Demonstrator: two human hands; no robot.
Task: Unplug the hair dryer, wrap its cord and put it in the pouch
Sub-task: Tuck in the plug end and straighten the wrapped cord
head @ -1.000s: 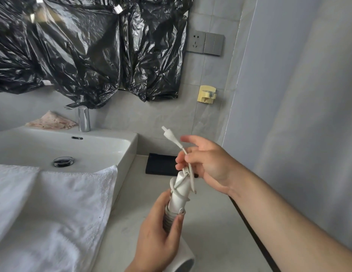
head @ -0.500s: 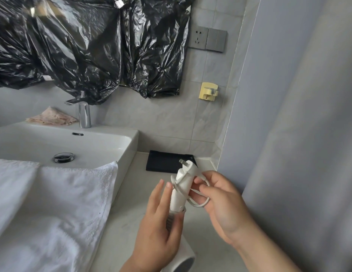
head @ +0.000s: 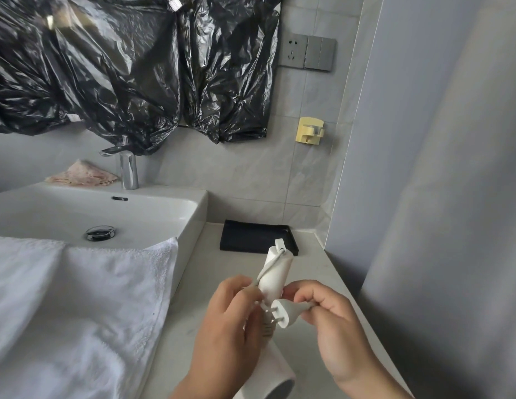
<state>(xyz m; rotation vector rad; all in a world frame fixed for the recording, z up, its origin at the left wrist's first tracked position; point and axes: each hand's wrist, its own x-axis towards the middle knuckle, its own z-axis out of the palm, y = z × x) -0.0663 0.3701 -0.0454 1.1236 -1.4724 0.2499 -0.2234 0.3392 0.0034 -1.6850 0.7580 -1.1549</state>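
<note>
Holding the dryer handle-up over the desk, I am gripping it with my left hand, fingers closed around the handle and the cord turns. My right hand is pinching the cord just behind the plug, prongs pointing at the handle. The socket is sitting empty, so unplugging is done. Wrapping is nearly finished, I judge; only the plug end is left to tuck. The pouch, if that black thing by the wall is it, is lying flat and apart, waiting for the dryer.
</note>
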